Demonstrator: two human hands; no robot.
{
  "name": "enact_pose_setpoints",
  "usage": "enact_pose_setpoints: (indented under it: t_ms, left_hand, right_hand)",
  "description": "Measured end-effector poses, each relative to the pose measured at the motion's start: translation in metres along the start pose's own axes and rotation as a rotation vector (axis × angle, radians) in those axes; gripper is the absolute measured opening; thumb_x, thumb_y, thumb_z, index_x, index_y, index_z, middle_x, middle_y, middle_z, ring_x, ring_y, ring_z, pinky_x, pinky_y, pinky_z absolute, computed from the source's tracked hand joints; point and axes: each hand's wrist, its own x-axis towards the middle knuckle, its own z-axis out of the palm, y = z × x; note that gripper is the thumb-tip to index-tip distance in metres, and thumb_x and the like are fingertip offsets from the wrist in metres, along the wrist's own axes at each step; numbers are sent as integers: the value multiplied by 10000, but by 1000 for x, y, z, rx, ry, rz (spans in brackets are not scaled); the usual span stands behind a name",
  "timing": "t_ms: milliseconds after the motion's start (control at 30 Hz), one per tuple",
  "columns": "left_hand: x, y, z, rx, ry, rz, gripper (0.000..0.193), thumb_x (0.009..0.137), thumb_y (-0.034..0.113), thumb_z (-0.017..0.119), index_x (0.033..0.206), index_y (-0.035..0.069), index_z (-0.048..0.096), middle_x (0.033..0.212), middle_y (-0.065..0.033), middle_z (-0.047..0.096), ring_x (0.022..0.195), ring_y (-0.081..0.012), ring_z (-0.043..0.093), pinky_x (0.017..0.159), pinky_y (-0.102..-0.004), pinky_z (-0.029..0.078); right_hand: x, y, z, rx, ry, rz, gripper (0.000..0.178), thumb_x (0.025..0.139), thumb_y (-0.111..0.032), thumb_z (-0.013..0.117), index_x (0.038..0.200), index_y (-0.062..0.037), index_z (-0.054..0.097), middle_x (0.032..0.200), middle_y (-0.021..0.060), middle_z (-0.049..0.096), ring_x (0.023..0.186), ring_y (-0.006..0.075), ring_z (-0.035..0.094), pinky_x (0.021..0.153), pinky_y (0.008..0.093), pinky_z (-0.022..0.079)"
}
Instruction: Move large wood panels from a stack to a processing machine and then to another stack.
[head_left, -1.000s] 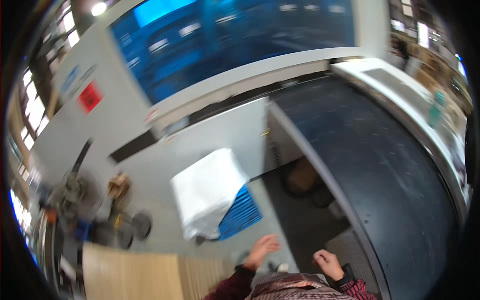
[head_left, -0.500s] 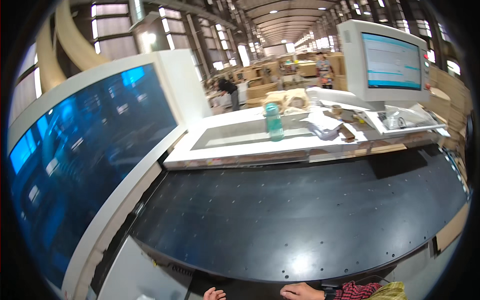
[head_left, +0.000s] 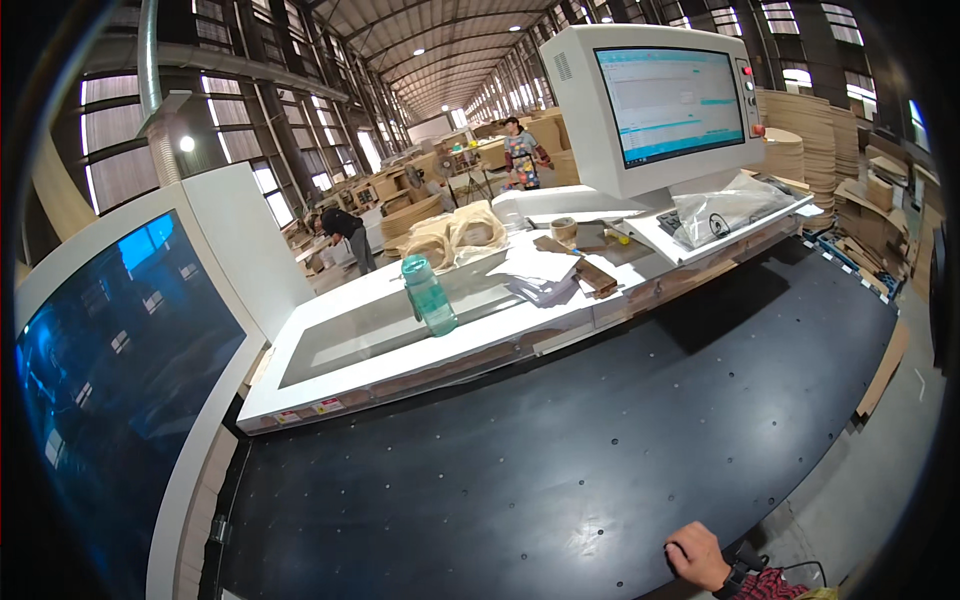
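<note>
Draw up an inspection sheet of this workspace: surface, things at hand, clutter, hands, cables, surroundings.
Surface: black table, dotted with small holes.
Things at hand: the table is nearest the right hand; nothing seen held.
Clutter: teal bottle, papers and brown block on the white counter; clear plastic bag below the monitor.
Hands: right curled, contact unclear; left out of view.
Cables: thin dark cable near the right wrist.
Surroundings: blue-windowed machine; two people beyond the counter.

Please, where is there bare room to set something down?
The broad black tabletop is bare between the white ledge and the right hand. The ledge also has room left of the green bottle. Right of the bottle it is crowded: papers, brown roll, plastic bag.
</note>
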Motion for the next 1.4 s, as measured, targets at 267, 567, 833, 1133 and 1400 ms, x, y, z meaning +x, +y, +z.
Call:
enact_pose_setpoints:
  t_ms: [267, 567, 833, 1133, 1400]
  left_hand:
    - [17, 32, -1, 344, -1, 96, 300, 787, 180, 572, 1018, -11, 588, 1092, -215, 552, 1022, -364, 504, 884, -432, 389]
    - [30, 23, 3, 297, -59, 108, 319, 830, 201, 537, 1053, -24, 569, 1132, -239, 527, 1074, -369, 474, 937, -427, 357]
    - [31, 29, -3, 250, -57, 104, 339, 839, 210, 533, 1071, -35, 565, 1149, -255, 519, 1088, -381, 473, 946, -432, 357]
    - [32, 31, -4, 273, -61, 123, 338, 845, 228, 532, 1049, -39, 573, 1127, -261, 532, 1069, -387, 486, 939, -433, 368]
    - [30, 29, -4, 249, -42, 120, 337, 850, 234, 529, 1048, -35, 576, 1131, -252, 535, 1076, -382, 485, 944, -428, 364]
  right_hand:
    - [3, 0, 11, -96, 109, 27, 51, 711, -84, 606, 687, -61, 567, 671, 70, 546, 644, 277, 518, 598, 366, 420]
    - [14, -15, 1, -151, 88, 21, 52, 785, -56, 560, 778, -7, 548, 753, 162, 519, 734, 360, 494, 665, 414, 413]
    - [14, -20, 3, -141, 73, 50, 53, 784, -56, 562, 769, -8, 546, 743, 165, 514, 728, 363, 492, 660, 417, 412]
    - [11, -15, 3, -159, 73, 41, 55, 792, -58, 557, 779, -6, 545, 756, 165, 517, 734, 363, 493, 669, 420, 413]
    - [7, -10, 3, -181, 68, -8, 65, 836, -80, 544, 840, -15, 550, 748, 133, 543, 723, 312, 521, 657, 400, 416]
